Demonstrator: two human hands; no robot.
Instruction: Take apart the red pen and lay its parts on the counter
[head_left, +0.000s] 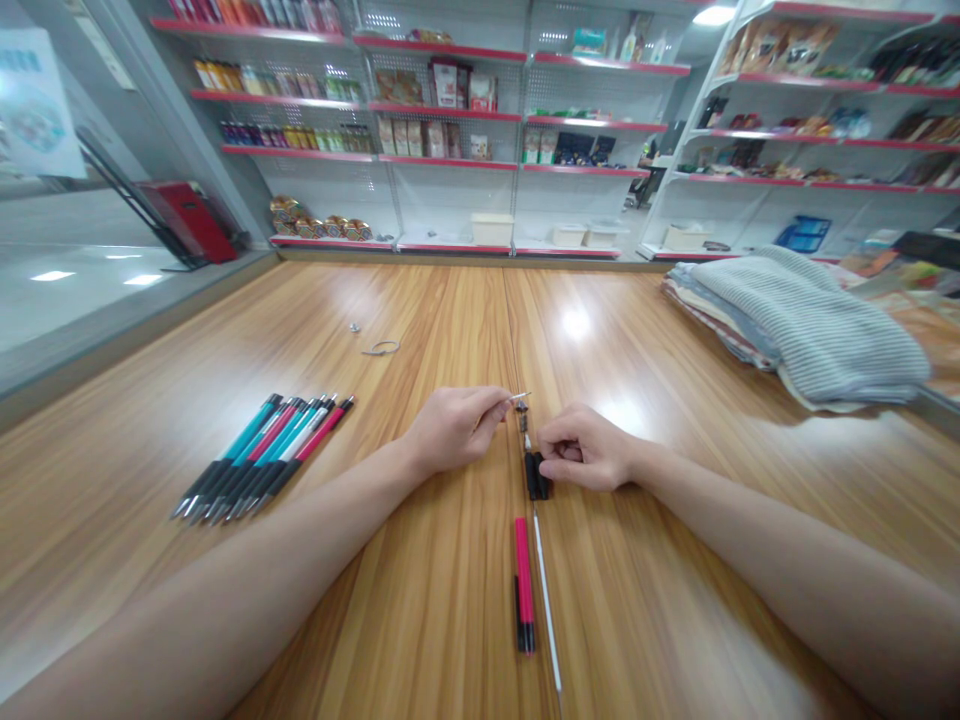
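Note:
My left hand point(465, 425) is closed in a pinch on a thin, pale pen part point(520, 397) whose exact kind is too small to tell. Just below it, small metal pen parts point(523, 415) lie in a line along the table seam. My right hand point(589, 447) has its fingers curled, with the fingertips against two short black pen grips point(533, 475); anything inside those fingers is hidden. Nearer to me lie a pink pen barrel point(523, 570) with a black end and black clip, and a long white refill point(547, 600).
Several pens point(262, 460) in blue, pink and white lie side by side at the left. Farther back are a grey loop point(385, 348) and a small metal piece point(355, 327). Folded cloths point(810, 325) are stacked at the right. Stocked shelves point(450, 110) stand behind the wooden table point(420, 620).

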